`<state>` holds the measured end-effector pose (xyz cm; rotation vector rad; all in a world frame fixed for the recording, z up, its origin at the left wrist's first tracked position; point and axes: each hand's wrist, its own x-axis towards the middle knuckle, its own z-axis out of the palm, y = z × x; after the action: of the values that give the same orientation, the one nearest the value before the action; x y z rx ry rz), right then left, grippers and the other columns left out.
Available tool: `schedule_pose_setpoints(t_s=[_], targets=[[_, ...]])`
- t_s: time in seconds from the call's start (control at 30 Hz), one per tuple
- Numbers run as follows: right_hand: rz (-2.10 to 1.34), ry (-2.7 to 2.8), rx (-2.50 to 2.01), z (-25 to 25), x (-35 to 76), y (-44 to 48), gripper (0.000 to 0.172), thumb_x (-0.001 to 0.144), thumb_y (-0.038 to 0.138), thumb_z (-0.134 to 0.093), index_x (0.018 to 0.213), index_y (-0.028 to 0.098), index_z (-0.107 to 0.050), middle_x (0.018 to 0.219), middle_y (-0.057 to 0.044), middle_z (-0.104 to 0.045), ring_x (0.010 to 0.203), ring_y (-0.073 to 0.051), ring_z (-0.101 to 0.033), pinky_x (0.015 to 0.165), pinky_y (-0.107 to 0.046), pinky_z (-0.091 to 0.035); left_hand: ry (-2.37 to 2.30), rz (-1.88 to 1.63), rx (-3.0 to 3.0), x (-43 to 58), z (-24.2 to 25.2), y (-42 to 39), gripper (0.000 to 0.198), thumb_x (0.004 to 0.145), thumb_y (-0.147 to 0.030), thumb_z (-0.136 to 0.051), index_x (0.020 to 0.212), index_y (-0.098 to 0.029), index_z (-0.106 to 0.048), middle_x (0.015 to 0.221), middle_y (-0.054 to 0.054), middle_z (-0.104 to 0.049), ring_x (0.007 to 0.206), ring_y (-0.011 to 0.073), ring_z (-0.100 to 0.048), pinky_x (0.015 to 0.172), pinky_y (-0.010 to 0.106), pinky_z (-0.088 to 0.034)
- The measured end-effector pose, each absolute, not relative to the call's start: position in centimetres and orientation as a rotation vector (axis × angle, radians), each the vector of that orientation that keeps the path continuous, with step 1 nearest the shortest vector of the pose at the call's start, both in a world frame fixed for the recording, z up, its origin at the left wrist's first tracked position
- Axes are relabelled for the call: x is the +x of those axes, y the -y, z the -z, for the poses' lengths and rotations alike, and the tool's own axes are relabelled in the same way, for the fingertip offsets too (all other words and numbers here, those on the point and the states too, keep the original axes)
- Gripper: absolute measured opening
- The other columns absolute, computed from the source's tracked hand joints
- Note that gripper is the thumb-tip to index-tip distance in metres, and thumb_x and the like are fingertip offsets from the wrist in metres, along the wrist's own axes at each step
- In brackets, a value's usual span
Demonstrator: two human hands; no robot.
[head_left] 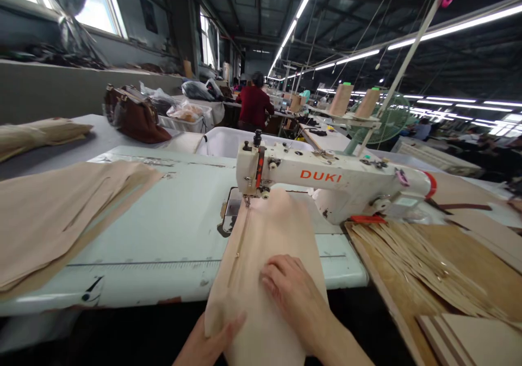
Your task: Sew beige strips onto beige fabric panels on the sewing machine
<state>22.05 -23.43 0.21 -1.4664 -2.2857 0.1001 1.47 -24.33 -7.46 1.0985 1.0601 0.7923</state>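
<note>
A beige fabric piece (pixel 269 235) with a zipper along its left side lies under the needle of a white DUKI sewing machine (pixel 326 184). My right hand (pixel 296 295) rests flat on top of the fabric, fingers stretched out toward the left. My left hand (pixel 210 341) grips the fabric's lower left edge at the table's front, thumb on top of the cloth and fingers hidden beneath it.
A stack of beige fabric pieces (pixel 53 213) lies on the pale green table (pixel 163 230) at left. Zipper strips (pixel 424 262) are piled on a wooden board at right. A brown bag (pixel 134 116) and a white bin (pixel 228 140) sit behind. A person in red (pixel 255 105) works farther back.
</note>
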Motion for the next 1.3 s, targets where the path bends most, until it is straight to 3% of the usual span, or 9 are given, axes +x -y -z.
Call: schedule_pose_setpoints(t_s=[0.1, 0.2, 0.37, 0.53, 0.83, 0.93, 1.07, 1.2, 1.3], targets=[[-0.123, 2.385, -1.373, -0.3, 21.5, 22.0, 0.031, 0.091, 0.005, -0.056, 0.114, 0.025, -0.061, 0.117, -0.004, -0.062, 0.101, -0.019, -0.059, 0.087, -0.032, -0.049, -1.198, -0.923, 0.776, 3.6, 6.7, 24.5, 0.054, 0.066, -0.064, -0.083, 0.094, -0.019, -0.073, 0.097, 0.009, -0.075, 0.111, 0.0368, -0.065, 0.097, 0.045, -0.052], [-0.083, 2.429, -1.334, -0.2, 20.6, 20.9, 0.039, 0.089, 0.004, -0.058, 0.121, 0.025, -0.059, 0.125, -0.006, -0.059, 0.106, -0.021, -0.058, 0.09, -0.035, -0.05, -1.085, -0.955, 0.806, 4.9, 5.9, 24.8, 0.053, 0.065, -0.063, -0.084, 0.096, -0.021, -0.074, 0.094, 0.008, -0.075, 0.118, 0.0367, -0.062, 0.1, 0.045, -0.052], [-0.211, 2.244, -1.479, -0.4, 20.1, 19.7, 0.025, 0.092, 0.005, -0.049, 0.106, 0.019, -0.063, 0.112, -0.006, -0.062, 0.102, -0.02, -0.058, 0.09, -0.034, -0.052, -0.852, -0.625, 1.005, 3.5, 5.5, 24.7, 0.062, 0.069, -0.072, -0.076, 0.09, -0.014, -0.076, 0.08, 0.011, -0.075, 0.081, 0.0328, -0.072, 0.073, 0.042, -0.06], [-0.283, 2.266, -1.487, -0.8, 20.6, 19.2, 0.032, 0.09, 0.008, -0.052, 0.116, 0.024, -0.064, 0.113, -0.006, -0.06, 0.105, -0.022, -0.054, 0.091, -0.034, -0.051, -0.849, -0.797, 0.971, 1.5, 5.1, 23.8, 0.056, 0.081, -0.064, -0.072, 0.112, -0.017, -0.073, 0.096, 0.008, -0.075, 0.089, 0.0293, -0.07, 0.083, 0.037, -0.056], [-0.566, 2.229, -1.336, -2.7, 21.4, 18.0, 0.03, 0.085, -0.004, -0.04, 0.078, 0.02, -0.058, 0.101, -0.002, -0.064, 0.102, -0.015, -0.059, 0.094, -0.029, -0.048, -0.85, -0.812, 0.996, 2.8, 4.7, 23.8, 0.052, 0.084, -0.064, -0.068, 0.112, -0.021, -0.074, 0.097, 0.005, -0.075, 0.096, 0.0301, -0.069, 0.081, 0.033, -0.056], [-0.521, 2.23, -1.365, -2.8, 21.6, 20.7, 0.026, 0.092, 0.009, -0.047, 0.111, 0.019, -0.06, 0.125, -0.008, -0.061, 0.12, -0.019, -0.055, 0.105, -0.037, -0.046, -0.937, -0.834, 0.829, 2.5, 4.9, 24.4, 0.057, 0.082, -0.064, -0.07, 0.116, -0.019, -0.072, 0.109, 0.008, -0.075, 0.106, 0.0317, -0.068, 0.088, 0.037, -0.056], [-0.358, 2.489, -1.256, -0.3, 21.0, 25.1, 0.09, 0.082, 0.035, -0.074, 0.155, 0.016, -0.026, 0.157, -0.015, -0.035, 0.146, -0.032, -0.03, 0.12, -0.056, -0.028, -0.899, -0.836, 0.667, 2.0, 5.1, 24.5, 0.066, 0.084, -0.069, -0.065, 0.12, -0.015, -0.07, 0.123, 0.013, -0.07, 0.118, 0.0331, -0.063, 0.103, 0.043, -0.05], [-0.26, 2.379, -1.215, 2.0, 20.8, 25.7, 0.062, 0.09, 0.003, -0.046, 0.15, 0.015, -0.037, 0.148, -0.012, -0.049, 0.14, -0.024, -0.041, 0.121, -0.05, -0.027, -0.8, -0.808, 0.669, 1.7, 5.5, 23.6, 0.075, 0.084, -0.077, -0.055, 0.116, -0.012, -0.072, 0.116, 0.016, -0.073, 0.116, 0.0344, -0.065, 0.108, 0.048, -0.045], [-0.493, 2.141, -1.241, 1.2, 21.4, 24.5, 0.034, 0.099, 0.012, -0.041, 0.127, 0.018, -0.06, 0.125, -0.007, -0.066, 0.12, -0.018, -0.058, 0.112, -0.037, -0.04, -0.746, -0.776, 0.614, 1.5, 5.4, 23.2, 0.078, 0.084, -0.08, -0.053, 0.112, -0.009, -0.073, 0.113, 0.018, -0.074, 0.112, 0.0358, -0.068, 0.108, 0.05, -0.045]])
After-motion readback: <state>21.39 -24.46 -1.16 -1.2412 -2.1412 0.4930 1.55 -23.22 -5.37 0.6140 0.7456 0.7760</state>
